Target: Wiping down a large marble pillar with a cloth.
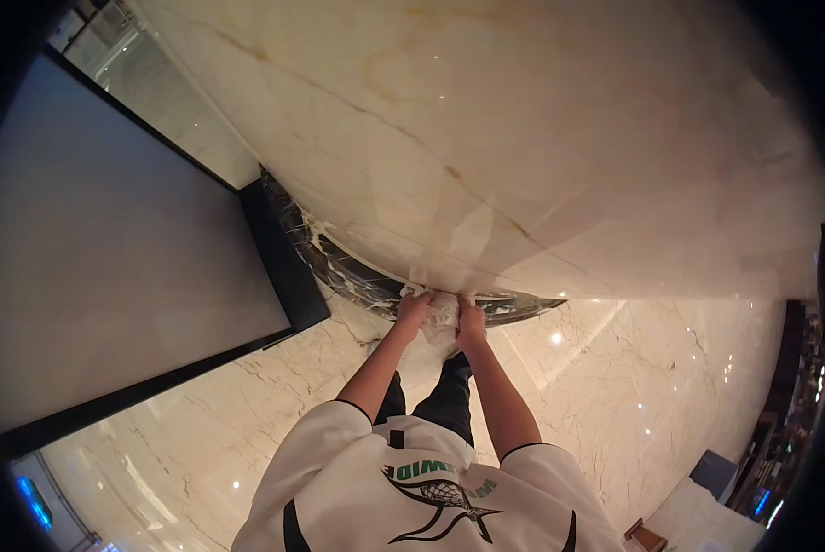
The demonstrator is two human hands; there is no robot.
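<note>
My left hand and my right hand are side by side in front of me, low at the foot of a curved marble wall. A crumpled white cloth is bunched between them, and both hands grip it. The cloth's far edge touches the dark veined marble base where it meets the pale wall. My fingertips are partly hidden by the cloth and the backs of my hands.
A large grey panel with a black frame stands close on the left, near the wall's base. Glossy veined marble floor spreads behind and to the right. At the far right are a dark grey box-like object and a brown wooden piece.
</note>
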